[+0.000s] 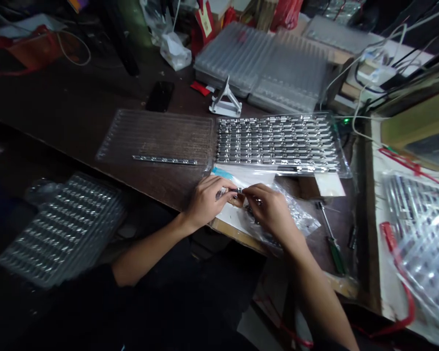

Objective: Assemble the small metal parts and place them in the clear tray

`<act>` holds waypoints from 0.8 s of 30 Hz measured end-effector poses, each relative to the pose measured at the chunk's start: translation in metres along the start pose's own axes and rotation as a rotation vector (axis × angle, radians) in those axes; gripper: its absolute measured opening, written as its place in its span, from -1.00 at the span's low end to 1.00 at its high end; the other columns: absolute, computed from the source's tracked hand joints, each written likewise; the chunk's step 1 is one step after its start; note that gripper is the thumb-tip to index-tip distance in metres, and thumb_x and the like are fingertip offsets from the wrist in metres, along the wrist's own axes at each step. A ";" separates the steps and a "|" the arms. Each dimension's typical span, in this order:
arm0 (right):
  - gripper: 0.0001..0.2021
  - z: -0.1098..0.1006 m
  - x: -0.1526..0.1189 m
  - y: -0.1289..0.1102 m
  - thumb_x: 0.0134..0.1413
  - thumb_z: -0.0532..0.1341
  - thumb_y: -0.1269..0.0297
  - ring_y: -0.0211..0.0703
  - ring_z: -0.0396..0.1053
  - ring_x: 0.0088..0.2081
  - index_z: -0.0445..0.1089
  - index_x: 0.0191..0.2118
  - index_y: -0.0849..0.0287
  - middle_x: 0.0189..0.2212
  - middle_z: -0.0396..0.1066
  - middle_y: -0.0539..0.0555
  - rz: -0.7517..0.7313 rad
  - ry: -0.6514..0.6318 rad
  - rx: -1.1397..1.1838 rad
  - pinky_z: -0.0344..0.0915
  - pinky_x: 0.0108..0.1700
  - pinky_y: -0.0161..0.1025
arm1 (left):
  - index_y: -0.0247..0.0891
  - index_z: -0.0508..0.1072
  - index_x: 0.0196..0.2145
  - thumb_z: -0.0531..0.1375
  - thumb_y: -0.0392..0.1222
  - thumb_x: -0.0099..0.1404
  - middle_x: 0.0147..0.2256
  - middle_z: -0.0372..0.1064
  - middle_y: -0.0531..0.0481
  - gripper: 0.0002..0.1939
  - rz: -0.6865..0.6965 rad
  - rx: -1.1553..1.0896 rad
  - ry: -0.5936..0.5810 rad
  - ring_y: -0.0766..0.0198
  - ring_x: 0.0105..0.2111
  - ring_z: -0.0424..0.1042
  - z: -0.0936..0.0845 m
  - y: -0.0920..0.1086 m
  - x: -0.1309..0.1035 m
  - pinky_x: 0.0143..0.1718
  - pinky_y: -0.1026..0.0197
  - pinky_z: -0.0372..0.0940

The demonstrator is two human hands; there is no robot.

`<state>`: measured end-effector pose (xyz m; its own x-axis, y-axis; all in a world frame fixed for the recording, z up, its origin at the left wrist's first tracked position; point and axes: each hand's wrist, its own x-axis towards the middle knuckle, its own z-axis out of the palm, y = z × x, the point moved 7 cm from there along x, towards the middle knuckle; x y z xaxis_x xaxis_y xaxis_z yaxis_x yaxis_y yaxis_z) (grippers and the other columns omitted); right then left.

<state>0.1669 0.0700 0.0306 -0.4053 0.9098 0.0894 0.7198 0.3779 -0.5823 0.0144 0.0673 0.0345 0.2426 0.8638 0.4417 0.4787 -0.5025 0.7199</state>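
Small metal part (pixel 237 190), one, held between both hands over the near edge of the surface (pixel 76 102), just in front of the filled clear tray (pixel 346 169). Left hand (pixel 207 201): thumb and index pinched on the part's left end. Right hand (pixel 273 213): fingertips narrow, pinching its right end. Likely light, stiff, slick, easy to drop, not fragile; best taken by the ends with fingertips. Counts: two trays side by side, the filled one with many metal pieces in rows, too small to count; the left clear tray (pixel 161 127) with one row of metal pieces (pixel 164 160). One screwdriver (pixel 335 253), green handle, right of the right hand. One plastic bag (pixel 307 222) under and beside that hand, loose bits near it uncountable. One phone (pixel 160 96), one grey stand (pixel 226 102), two tray stacks behind.
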 end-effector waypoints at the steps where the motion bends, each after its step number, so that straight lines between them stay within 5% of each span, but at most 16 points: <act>1: -0.76 0.006 0.001 -0.005 0.25 0.10 0.41 -0.10 0.50 -0.25 0.52 -0.12 0.16 -0.22 0.54 0.14 -0.025 -0.038 0.011 0.38 -0.20 -0.23 | -0.21 0.45 -0.22 0.27 -0.20 0.31 -0.24 0.54 -0.03 -0.90 -0.004 0.013 0.022 0.18 -0.17 0.49 -0.006 -0.001 -0.002 -0.09 0.11 0.32; 5: -0.73 0.023 -0.001 -0.017 0.30 0.07 0.39 -0.11 0.50 -0.24 0.49 -0.03 0.15 -0.15 0.52 0.15 -0.046 -0.132 -0.168 0.36 -0.26 -0.28 | -0.18 0.43 -0.09 0.32 -0.15 0.26 -0.24 0.55 0.00 -0.72 -0.049 0.077 0.040 0.16 -0.15 0.50 -0.024 -0.011 -0.008 -0.05 0.10 0.31; 9: -0.65 0.028 -0.005 -0.024 0.24 0.04 0.53 -0.09 0.50 -0.25 0.49 -0.02 0.12 -0.15 0.52 0.13 -0.095 -0.163 -0.353 0.36 -0.29 -0.27 | -0.16 0.47 -0.15 0.28 -0.17 0.31 -0.21 0.55 0.00 -0.84 -0.069 0.195 -0.007 0.17 -0.16 0.49 -0.041 -0.031 0.000 -0.04 0.07 0.30; 14: -0.59 0.016 -0.003 -0.024 0.25 0.04 0.49 -0.07 0.51 -0.23 0.42 0.10 0.04 -0.09 0.51 0.15 -0.113 -0.101 -0.228 0.40 -0.30 -0.24 | -0.22 0.48 -0.21 0.18 -0.23 0.38 -0.20 0.53 -0.03 -0.92 -0.088 0.242 0.065 0.21 -0.16 0.48 -0.068 -0.058 0.028 -0.06 0.12 0.32; 19: -0.66 -0.009 -0.003 -0.014 0.31 0.05 0.31 0.05 0.48 -0.09 0.42 0.09 0.19 -0.03 0.47 0.25 -0.120 0.058 -0.085 0.43 -0.12 -0.07 | -0.24 0.48 -0.22 0.16 -0.24 0.38 -0.21 0.50 -0.04 -0.90 -0.054 0.260 -0.024 0.22 -0.17 0.47 -0.066 -0.069 0.038 -0.10 0.17 0.33; 24: -0.73 -0.024 -0.010 -0.002 0.28 0.07 0.32 -0.02 0.50 -0.20 0.51 -0.08 0.17 -0.17 0.53 0.18 -0.098 0.000 -0.122 0.40 -0.18 -0.13 | -0.18 0.51 -0.24 0.21 -0.21 0.34 -0.20 0.52 -0.02 -0.92 -0.055 0.442 -0.112 0.14 -0.16 0.46 -0.065 -0.072 0.039 -0.03 0.07 0.25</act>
<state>0.1831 0.0640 0.0504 -0.4769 0.8676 0.1407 0.7403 0.4828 -0.4679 -0.0659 0.1349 0.0346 0.2846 0.8998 0.3307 0.8018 -0.4125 0.4324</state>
